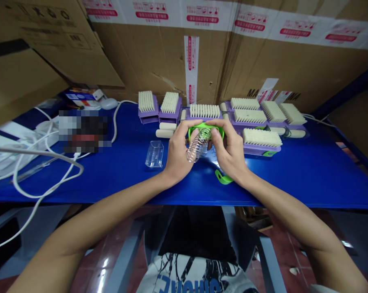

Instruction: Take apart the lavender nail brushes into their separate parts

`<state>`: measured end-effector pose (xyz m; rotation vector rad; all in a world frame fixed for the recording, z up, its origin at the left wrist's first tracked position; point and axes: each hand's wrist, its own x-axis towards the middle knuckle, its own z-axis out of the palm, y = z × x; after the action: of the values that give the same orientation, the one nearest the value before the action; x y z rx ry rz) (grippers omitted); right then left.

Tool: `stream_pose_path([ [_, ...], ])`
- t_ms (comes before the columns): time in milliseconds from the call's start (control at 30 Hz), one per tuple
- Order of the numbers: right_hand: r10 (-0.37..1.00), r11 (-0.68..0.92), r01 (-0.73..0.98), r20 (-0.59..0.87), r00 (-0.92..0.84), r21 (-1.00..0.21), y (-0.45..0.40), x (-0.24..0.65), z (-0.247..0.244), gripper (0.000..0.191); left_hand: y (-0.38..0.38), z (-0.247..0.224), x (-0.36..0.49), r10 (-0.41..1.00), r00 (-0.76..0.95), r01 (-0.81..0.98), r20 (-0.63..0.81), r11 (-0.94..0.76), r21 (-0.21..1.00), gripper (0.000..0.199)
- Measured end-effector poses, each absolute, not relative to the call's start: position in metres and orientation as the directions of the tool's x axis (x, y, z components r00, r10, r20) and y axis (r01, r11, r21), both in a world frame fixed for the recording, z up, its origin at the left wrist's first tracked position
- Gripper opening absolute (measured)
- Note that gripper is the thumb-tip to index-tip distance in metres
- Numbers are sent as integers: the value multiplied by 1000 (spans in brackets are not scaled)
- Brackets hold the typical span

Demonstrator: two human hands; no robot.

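Above the blue table, my left hand (180, 149) and my right hand (229, 148) together grip a bright green plastic frame (222, 132) from its two sides, fingers curled round its far edge. A coiled metal spring (193, 152) sticks out of it toward me, its far end near both thumbs. Left of my left hand stands a small clear plastic box (154, 155). A loose curved green plastic piece (222, 178) lies by my right wrist. Behind my hands is a purple-bodied brush (204, 110) with cream bristles.
More purple brushes line the back, such as one at the left (146, 101) and one at the right (261, 138). Two cream cylinders (165, 132) lie beside them. White cables (34, 195) tangle at the left. A cardboard wall (159, 57) closes off the back.
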<state>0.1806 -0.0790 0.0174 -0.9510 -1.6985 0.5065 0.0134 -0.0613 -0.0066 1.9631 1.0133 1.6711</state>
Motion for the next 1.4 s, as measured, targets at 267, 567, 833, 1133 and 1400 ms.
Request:
stream_pose_path([
  [267, 763, 626, 372, 637, -112, -685, -77, 179, 19, 24, -59, -10, 18, 689, 34, 338, 724, -690, 640, 26],
  [567, 768, 623, 338, 633, -96, -705, -83, 173, 15, 21, -63, -6, 17, 710, -15, 314, 704, -665, 678, 20],
  [833, 769, 618, 372, 632, -99, -693, -77, 175, 17, 22, -63, -6, 19, 694, -24, 315, 719, -678, 665, 24],
  [1133, 739, 651, 327, 670, -69, -685, -72, 183, 17, 20, -55, -8, 12, 711, 142, 187, 688, -702, 687, 42],
  [1400, 769, 621, 133, 568, -293, -773, -63, 202, 23, 29, -51, 0, 6, 753, 85, 122, 652, -658, 743, 37],
])
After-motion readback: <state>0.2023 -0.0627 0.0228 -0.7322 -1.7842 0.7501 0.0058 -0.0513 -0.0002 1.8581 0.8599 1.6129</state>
